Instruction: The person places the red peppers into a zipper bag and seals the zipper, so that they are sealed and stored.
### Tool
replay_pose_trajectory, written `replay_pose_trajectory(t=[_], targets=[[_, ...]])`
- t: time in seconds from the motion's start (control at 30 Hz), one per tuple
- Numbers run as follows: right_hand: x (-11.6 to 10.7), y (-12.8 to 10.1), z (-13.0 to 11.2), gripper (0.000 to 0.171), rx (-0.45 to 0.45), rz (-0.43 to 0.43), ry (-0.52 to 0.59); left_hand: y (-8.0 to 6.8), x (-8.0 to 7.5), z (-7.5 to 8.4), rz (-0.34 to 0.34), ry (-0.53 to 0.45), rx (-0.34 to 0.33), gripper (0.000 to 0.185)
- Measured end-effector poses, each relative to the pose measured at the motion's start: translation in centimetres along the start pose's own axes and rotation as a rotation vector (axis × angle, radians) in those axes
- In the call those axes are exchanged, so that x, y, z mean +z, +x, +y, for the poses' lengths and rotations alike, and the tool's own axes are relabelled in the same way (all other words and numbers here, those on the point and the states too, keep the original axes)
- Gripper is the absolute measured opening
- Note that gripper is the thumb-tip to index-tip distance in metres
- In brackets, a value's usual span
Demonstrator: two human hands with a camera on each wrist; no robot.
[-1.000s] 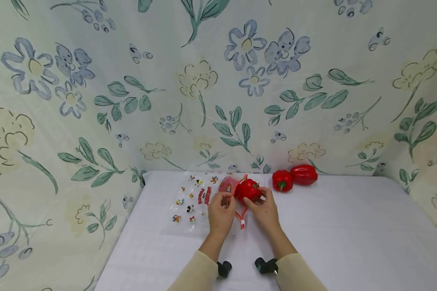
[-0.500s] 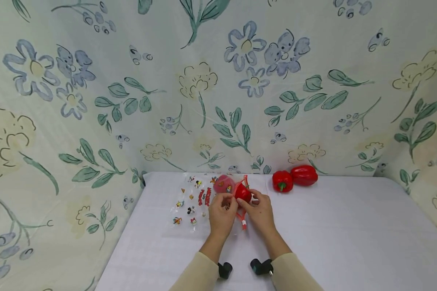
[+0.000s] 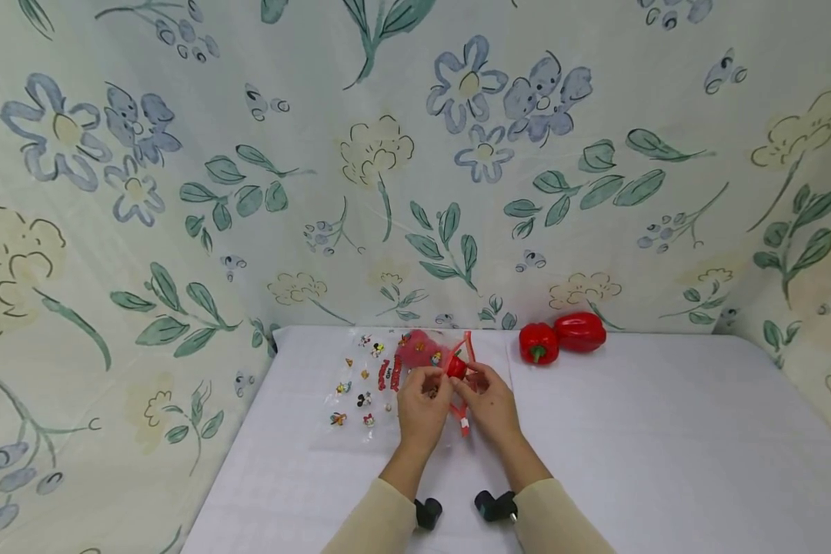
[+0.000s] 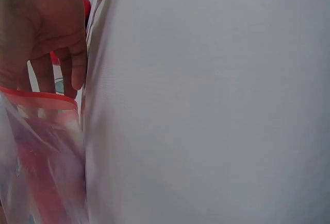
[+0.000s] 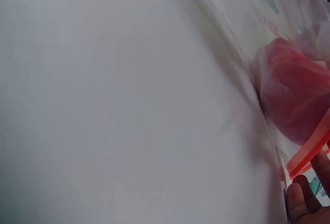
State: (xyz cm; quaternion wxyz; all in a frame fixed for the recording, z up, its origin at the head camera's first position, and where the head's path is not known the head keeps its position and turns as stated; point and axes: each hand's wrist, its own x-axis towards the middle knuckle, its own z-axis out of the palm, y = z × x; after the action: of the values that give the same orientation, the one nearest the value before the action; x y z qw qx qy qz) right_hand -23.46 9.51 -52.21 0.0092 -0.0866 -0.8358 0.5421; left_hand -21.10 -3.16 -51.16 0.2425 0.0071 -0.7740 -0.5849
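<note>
A clear zip bag with cartoon prints and a red zip edge lies on the table in the head view. My left hand pinches the edge of its mouth. My right hand is at the same opening, thumb and fingers about the near end of a red bell pepper, most of which is inside the bag. Another red shape shows through the plastic, farther in. From the right wrist, a bell pepper is seen through the film. The right fingertips are partly hidden.
Two red bell peppers lie together at the table's back edge, right of the bag. A white cloth covers the table. Behind it hangs a floral curtain. Black wrist cameras sit below both hands.
My right hand has moved left with the bell pepper, which has slid into the bag's mouth. The shape inside has shifted left. My left hand has stayed at the bag's edge.
</note>
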Motion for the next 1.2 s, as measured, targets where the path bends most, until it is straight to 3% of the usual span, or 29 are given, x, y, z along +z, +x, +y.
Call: replay_pose_trajectory(t=[0.2,0.4,0.8,1.2], targets=[[-0.3,0.2,-0.2,0.051,0.006,-0.072,-0.024,0.1,0.0,0.1,0.001,-0.018,0.023,0.007],[-0.9,0.3,-0.1,0.048,-0.011,-0.113,-0.064,0.2,0.0,0.1,-0.012,-0.019,0.005,0.008],[-2.7,0.3,0.5,0.044,0.011,-0.057,-0.09,0.1,-0.2,0.3,-0.018,0.003,-0.017,0.009],[-5.1,0.8,0.9,0.046,0.075,0.007,-0.049,-0.1,-0.4,0.4,-0.022,0.008,-0.023,0.011]])
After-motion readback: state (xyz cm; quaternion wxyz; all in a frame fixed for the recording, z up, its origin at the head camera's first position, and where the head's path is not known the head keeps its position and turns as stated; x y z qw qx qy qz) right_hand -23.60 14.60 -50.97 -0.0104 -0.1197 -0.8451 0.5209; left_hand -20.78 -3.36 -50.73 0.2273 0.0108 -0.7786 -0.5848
